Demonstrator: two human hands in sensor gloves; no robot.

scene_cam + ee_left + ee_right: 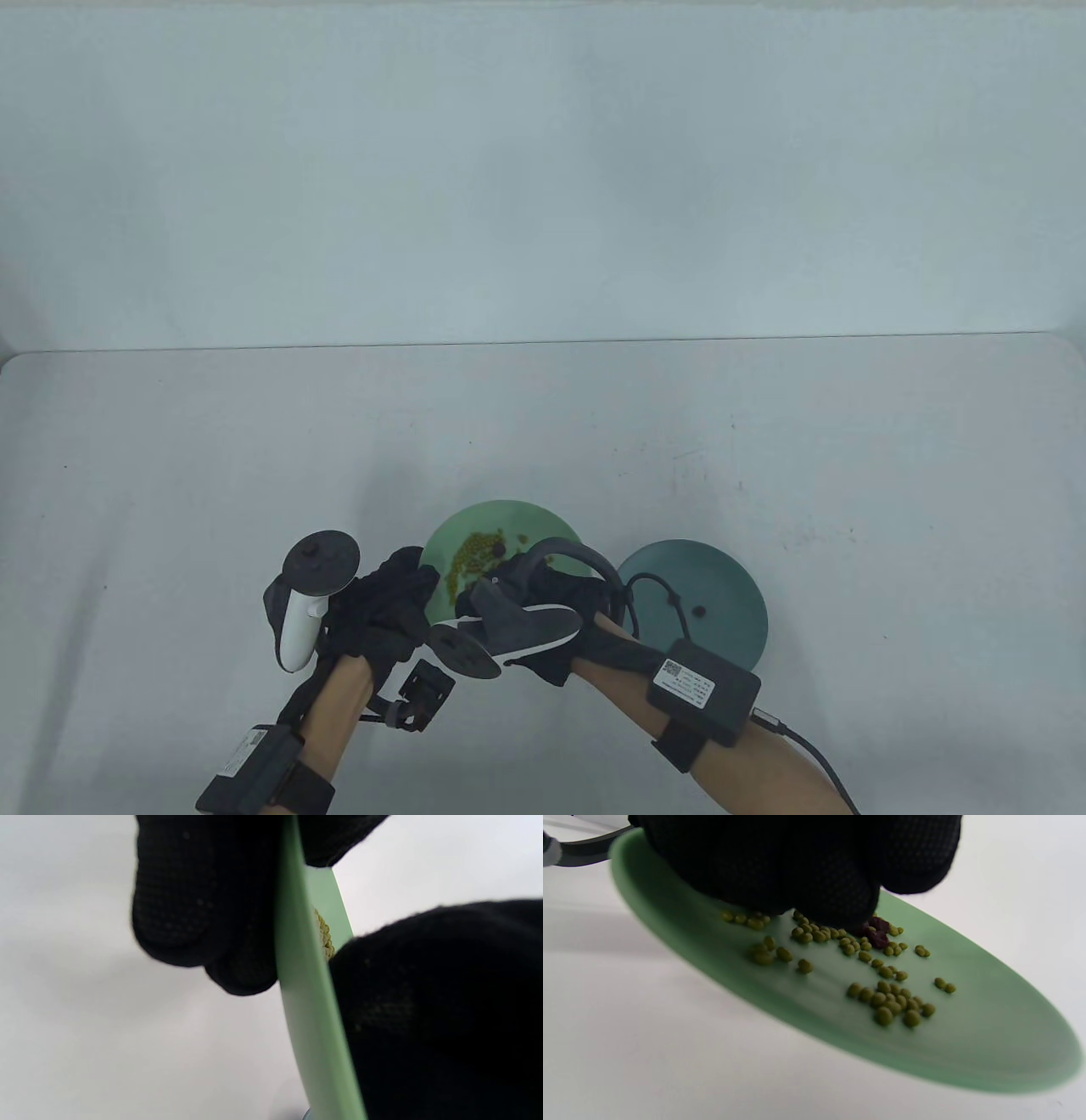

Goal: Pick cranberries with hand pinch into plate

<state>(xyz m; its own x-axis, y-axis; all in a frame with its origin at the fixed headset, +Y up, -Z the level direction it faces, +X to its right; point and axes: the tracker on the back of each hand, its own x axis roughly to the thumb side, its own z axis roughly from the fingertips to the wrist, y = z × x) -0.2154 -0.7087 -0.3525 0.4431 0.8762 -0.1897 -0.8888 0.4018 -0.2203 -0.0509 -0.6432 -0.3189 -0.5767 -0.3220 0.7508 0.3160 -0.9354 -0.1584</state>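
Bright even overhead light, soft shadows, wrist views blurred close-up

The desk (764, 424) is pale grey and smooth. Its far edge runs straight across, and its far corners are round. Behind it stands a plain pale wall (543, 170). Lots of small round green beans (891, 1001) lie in little heaps, and some sit alone. A few tiny dark specks (679, 458) dot the desk top.

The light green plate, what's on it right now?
The light green plate holds many small green beans and dark red cranberries at the right hand fingertips; the glove hides anything beneath it.
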